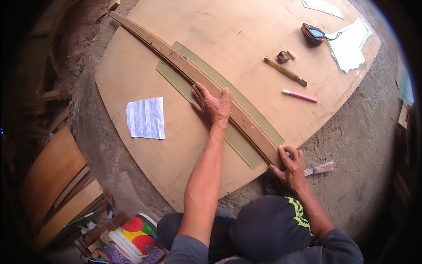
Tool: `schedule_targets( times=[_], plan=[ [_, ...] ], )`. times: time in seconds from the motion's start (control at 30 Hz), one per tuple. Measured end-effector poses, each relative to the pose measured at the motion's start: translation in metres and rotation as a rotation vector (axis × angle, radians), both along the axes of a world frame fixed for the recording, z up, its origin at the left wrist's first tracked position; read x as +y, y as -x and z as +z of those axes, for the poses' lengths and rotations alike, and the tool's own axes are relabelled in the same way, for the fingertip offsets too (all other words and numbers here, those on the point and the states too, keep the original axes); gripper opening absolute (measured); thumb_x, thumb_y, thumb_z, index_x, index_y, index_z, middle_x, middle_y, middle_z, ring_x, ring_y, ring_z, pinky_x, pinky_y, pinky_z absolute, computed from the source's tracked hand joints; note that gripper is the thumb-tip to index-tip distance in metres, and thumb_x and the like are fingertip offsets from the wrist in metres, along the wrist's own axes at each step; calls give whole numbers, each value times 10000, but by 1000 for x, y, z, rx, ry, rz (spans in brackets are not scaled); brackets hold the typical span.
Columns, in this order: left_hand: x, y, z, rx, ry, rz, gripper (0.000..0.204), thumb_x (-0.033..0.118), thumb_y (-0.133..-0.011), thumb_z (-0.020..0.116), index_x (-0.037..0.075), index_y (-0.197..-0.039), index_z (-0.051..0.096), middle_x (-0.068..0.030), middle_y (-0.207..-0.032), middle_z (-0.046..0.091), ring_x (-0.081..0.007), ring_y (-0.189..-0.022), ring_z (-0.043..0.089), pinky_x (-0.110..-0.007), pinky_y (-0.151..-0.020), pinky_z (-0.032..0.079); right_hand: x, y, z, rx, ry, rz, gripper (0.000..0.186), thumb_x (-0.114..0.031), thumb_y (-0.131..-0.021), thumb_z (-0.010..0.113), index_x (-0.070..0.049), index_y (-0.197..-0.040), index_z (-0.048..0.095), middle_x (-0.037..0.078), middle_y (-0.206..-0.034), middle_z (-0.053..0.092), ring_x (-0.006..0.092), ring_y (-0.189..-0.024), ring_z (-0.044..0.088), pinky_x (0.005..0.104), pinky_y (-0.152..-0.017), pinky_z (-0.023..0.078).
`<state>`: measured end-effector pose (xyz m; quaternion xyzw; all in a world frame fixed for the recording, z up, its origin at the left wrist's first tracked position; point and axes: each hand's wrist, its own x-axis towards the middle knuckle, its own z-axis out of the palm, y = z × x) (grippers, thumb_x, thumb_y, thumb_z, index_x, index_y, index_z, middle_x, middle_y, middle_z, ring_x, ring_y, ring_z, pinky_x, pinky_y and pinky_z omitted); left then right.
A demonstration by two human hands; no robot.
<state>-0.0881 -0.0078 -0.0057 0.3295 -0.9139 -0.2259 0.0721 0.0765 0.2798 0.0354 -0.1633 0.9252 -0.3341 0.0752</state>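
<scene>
A long wooden strip (176,57) lies slantwise over a narrow piece of greenish glass (263,123), whose edges show on both sides of it. My left hand (212,104) presses on the strip's middle, fingers over one edge and thumb at the other. At the strip's near end my right hand (291,166) grips it between thumb and fingers. Both rest on a large tan board (246,26). A lined sheet of paper (146,119) lies left of my left hand. To its right are an amber-handled tool with a dark tip (285,71) and a pink pen (301,96).
A tape measure (313,34) and pale flat offcuts (350,47) lie at the board's far right, with a small brown lump (282,56) nearer. A light-handled tool (321,168) is on the floor beside my right hand. At lower left stand a colourful bucket (138,233) and wooden pieces (55,176).
</scene>
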Motion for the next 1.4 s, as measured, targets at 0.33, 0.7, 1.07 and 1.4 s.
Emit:
schedule_targets(
  times=[0.33, 0.7, 1.07, 1.4],
  plan=[
    [-4, -3, -6, 47, 12, -35, 1144, 583, -785, 696, -24, -1610, 188, -215, -1680, 228, -318, -1578, 163, -526, -1271, 36, 2, -4, -4, 10, -38, 5, 787, -284, -712, 872, -114, -1422, 578, 84, -1252, 576, 307, -992, 537, 402, -835, 538],
    [-5, -2, -5, 26, -12, -37, 1155, 587, -794, 693, -34, -1611, 161, -225, -1685, 196, -301, -1587, 127, -518, -1272, 3, -2, -5, -2, 71, -87, 16, 803, -295, -691, 870, -89, -1411, 577, 80, -1248, 577, 301, -986, 552, 390, -801, 550],
    [-1, -1, 1, -18, 21, -10, 1124, 569, -803, 690, -7, -1618, 173, -183, -1690, 218, -289, -1580, 162, -510, -1277, 55, -7, -8, -5, 114, -107, -8, 822, -286, -680, 873, -88, -1418, 570, 82, -1236, 593, 309, -968, 576, 392, -782, 561],
    [-3, 0, -2, -15, -24, -4, 1136, 567, -796, 693, 2, -1624, 158, -186, -1696, 196, -289, -1586, 138, -511, -1276, 9, -4, -9, -9, 105, -96, -7, 816, -288, -694, 869, -88, -1424, 565, 97, -1241, 595, 318, -981, 582, 407, -796, 559]
  ],
)
